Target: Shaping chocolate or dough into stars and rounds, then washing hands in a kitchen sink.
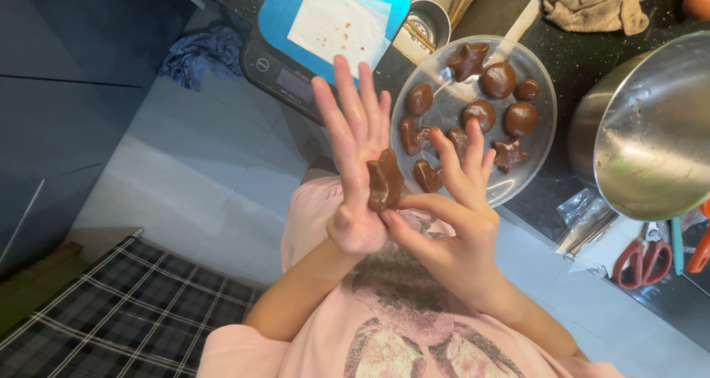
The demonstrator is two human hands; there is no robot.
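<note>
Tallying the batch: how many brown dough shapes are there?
11 brown dough shapes: ten on the clear glass plate, one against the left hand palm; fingers may hide more.
</note>
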